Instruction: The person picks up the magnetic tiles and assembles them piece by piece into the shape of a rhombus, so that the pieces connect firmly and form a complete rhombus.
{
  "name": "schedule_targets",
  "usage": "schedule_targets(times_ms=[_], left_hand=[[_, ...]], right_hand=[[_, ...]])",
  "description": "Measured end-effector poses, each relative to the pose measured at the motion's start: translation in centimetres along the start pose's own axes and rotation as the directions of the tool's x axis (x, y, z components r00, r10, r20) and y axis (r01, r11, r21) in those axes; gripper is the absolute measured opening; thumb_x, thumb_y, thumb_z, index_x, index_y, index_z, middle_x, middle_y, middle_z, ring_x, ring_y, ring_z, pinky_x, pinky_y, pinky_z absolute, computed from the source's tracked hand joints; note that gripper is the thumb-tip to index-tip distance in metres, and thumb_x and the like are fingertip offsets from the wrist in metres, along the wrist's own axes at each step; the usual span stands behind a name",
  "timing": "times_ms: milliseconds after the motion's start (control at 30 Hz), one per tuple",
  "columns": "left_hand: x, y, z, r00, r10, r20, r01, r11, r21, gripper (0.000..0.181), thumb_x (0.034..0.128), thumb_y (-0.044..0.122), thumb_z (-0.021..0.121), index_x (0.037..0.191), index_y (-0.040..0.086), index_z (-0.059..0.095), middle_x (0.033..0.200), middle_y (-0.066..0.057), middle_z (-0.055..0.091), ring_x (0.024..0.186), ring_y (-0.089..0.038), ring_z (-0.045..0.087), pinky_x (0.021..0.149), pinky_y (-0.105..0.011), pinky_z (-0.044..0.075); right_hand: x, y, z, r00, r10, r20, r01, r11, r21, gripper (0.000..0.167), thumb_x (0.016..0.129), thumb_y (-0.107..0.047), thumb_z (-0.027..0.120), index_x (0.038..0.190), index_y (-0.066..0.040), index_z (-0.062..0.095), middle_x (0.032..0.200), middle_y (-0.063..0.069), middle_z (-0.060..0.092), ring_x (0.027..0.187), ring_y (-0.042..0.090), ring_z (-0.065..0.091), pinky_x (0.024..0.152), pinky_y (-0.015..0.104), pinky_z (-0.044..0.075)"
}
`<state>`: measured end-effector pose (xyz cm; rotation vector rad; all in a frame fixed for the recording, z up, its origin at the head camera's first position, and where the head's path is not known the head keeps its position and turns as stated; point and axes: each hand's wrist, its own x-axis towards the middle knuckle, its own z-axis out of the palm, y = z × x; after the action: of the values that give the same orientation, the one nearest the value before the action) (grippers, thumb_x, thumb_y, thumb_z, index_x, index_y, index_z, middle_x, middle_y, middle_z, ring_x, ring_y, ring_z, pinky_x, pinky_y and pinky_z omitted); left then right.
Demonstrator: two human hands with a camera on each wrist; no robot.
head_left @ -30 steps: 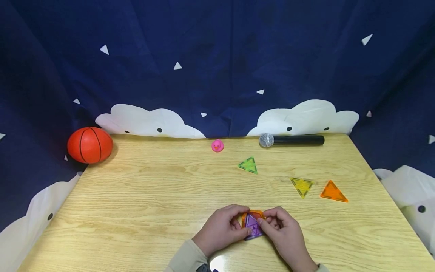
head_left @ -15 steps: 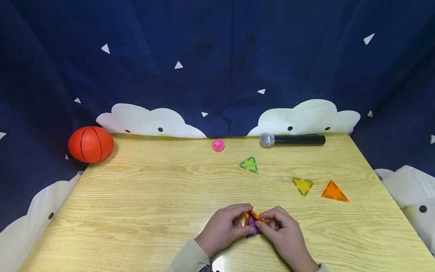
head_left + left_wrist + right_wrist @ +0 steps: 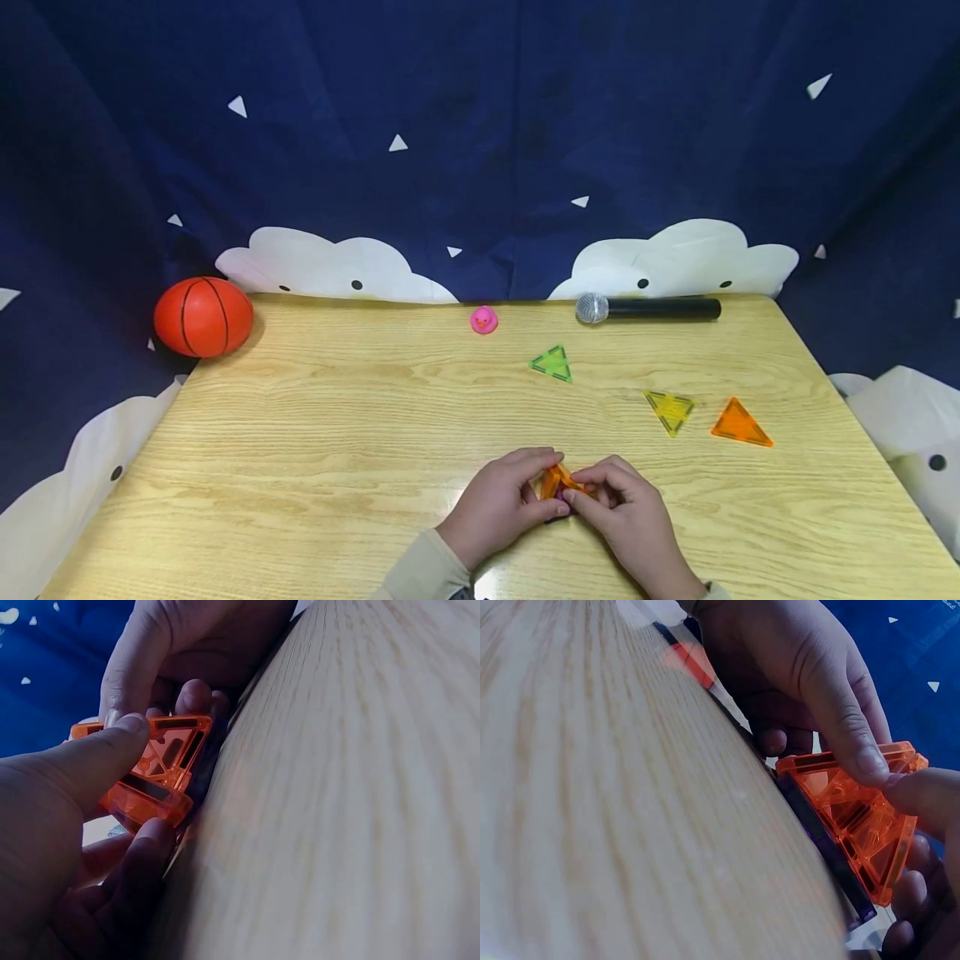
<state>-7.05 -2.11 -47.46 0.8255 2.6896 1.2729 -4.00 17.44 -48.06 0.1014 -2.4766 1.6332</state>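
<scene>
Right wrist view: translucent orange triangular tiles (image 3: 857, 816)

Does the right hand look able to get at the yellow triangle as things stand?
Likely yes, after letting go: the right hand pinches an orange tile, but nothing shows between that hand and the yellow triangle.

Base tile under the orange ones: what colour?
Purple base tile, clearest in the right wrist view.

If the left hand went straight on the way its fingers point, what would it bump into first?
Beyond the orange tiles it grips, the left hand would most likely meet the right hand, which faces it across them; exact depth there is hard to judge.
</scene>
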Motion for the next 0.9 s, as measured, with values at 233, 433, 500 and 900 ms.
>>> schedule_targets(times_ms=[233, 433, 500, 900], left_hand=[[-0.1, 0.0, 0.2, 0.999, 0.037, -0.004, -0.036, 0.996, 0.087, 0.057, 0.0884, 0.041, 0.075, 0.138, 0.016, 0.063, 0.136, 0.0, 0.062, 0.098, -0.005, 0.065, 0.091, -0.024, 0.05], [-0.2, 0.6, 0.4, 0.996, 0.08, 0.033, -0.085, 0.975, 0.205, 0.058, 0.0964, 0.04, 0.066, 0.146, 0.012, 0.053, 0.143, -0.004, 0.057, 0.126, -0.019, 0.058, 0.1, -0.033, 0.048], [-0.3, 0.9, 0.5, 0.994, 0.092, 0.052, -0.102, 0.96, 0.259, 0.058, 0.1006, 0.039, 0.06, 0.148, 0.008, 0.048, 0.146, -0.006, 0.054, 0.126, -0.019, 0.058, 0.099, -0.033, 0.049], [-0.3, 0.4, 0.5, 0.988, 0.131, 0.083, -0.136, 0.989, 0.063, 0.055, 0.1004, 0.028, 0.057, 0.149, 0.005, 0.046, 0.149, -0.004, 0.051, 0.125, -0.009, 0.056, 0.103, -0.027, 0.045]], right_hand=[[0.1, 0.1, 0.0, 1.0, 0.009, 0.003, -0.009, 1.0, -0.018, 0.023, 0.076, -0.012, 0.087, 0.089, -0.026, 0.074, 0.075, -0.006, 0.054, 0.059, 0.01, 0.048, 0.052, 0.023, 0.041], [0.2, 0.0, 0.1, 0.998, 0.053, 0.014, -0.053, 0.999, -0.011, 0.024, 0.076, -0.012, 0.087, 0.089, -0.025, 0.072, 0.075, -0.004, 0.054, 0.058, 0.01, 0.047, 0.051, 0.023, 0.041], [0.2, 0.0, 0.1, 0.998, 0.065, 0.016, -0.065, 0.998, -0.008, 0.024, 0.076, -0.012, 0.087, 0.09, -0.024, 0.072, 0.076, -0.004, 0.054, 0.058, 0.01, 0.046, 0.051, 0.023, 0.041], [0.3, 0.5, -0.2, 1.0, 0.011, 0.016, -0.01, 0.999, -0.038, 0.031, 0.078, 0.0, 0.083, 0.092, -0.025, 0.072, 0.082, -0.005, 0.055, 0.065, 0.01, 0.049, 0.056, 0.022, 0.043]])
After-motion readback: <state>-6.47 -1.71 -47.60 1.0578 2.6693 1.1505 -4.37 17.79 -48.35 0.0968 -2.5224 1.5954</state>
